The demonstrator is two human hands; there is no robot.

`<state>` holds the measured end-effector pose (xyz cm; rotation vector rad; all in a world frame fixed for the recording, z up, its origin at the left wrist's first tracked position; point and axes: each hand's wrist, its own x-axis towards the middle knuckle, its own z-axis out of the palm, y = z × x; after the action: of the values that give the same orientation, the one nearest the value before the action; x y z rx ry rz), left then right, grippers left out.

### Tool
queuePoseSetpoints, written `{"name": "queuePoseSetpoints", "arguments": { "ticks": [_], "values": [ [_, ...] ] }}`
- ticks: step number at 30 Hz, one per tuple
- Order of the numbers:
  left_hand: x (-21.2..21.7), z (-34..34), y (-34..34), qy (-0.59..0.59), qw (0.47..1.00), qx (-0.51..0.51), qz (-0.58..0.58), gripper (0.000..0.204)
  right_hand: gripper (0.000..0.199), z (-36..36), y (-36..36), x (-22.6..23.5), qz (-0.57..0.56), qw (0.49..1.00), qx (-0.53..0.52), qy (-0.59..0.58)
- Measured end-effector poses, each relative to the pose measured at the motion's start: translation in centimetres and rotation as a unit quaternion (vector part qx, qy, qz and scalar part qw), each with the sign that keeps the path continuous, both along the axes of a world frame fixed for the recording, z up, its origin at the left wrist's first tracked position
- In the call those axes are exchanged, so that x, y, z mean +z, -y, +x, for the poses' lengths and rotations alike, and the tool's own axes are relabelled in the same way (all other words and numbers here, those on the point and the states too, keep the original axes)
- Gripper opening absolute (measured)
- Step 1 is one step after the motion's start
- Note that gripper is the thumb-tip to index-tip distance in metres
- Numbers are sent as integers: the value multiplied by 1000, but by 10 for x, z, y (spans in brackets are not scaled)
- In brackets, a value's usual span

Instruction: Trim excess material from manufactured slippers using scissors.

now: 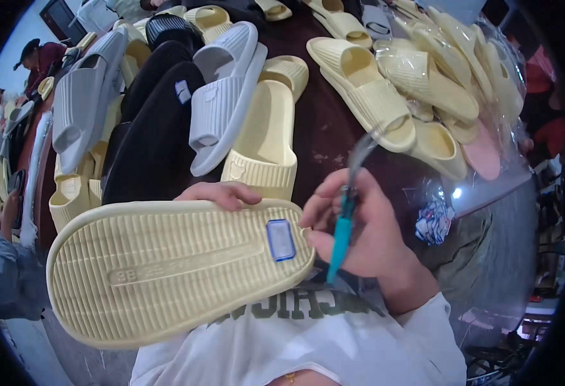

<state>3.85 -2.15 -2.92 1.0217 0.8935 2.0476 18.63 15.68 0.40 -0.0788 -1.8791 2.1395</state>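
Note:
My left hand [221, 193] grips a pale yellow slide sandal [186, 238] from behind, fingers over its upper edge. The sandal's ribbed sole faces me, with a blue-edged label [281, 240] near its right end. In my right hand [372, 225] is a teal-handled tool [341, 239] with a thin, curved, blurred end pointing up. Whether that end is a blade or jaws, I cannot tell. Right thumb and fingertips come together at the sandal's right end, at or very close to its rim.
Grey slides [221, 116], a black slide [150, 128] and yellow slides [263, 128] lie on the dark red table [321, 145]. Plastic-wrapped yellow slides [430, 77] pile up at far right. A crumpled patterned wad [434, 222] sits at the table's right edge. Other people [38, 61] are at far left.

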Motion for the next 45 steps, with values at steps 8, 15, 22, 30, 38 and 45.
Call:
{"name": "queuePoseSetpoints", "arguments": {
  "ticks": [8, 15, 22, 30, 38, 45],
  "values": [
    [20, 27, -16, 11, 995, 46, -91, 39, 48, 10, -8, 4, 102, 988, 61, 95],
    [34, 49, -26, 0, 980, 140, -139, 41, 39, 13, -13, 18, 244, 964, 38, 99],
    [24, 46, -24, -59, 943, 218, -246, 40, 36, 6, -17, 23, 430, 903, 26, 0],
    [-12, 32, -26, 35, 996, 83, -23, 31, 36, 14, -40, -13, 201, 960, -189, 51],
    [0, 18, 12, 11, 983, 94, -158, 40, 38, 115, -94, 26, 510, 689, -470, 210],
    [15, 16, 33, -29, 929, 193, -315, 51, 35, 134, -95, -14, 533, 717, -328, 307]
  ]
}}
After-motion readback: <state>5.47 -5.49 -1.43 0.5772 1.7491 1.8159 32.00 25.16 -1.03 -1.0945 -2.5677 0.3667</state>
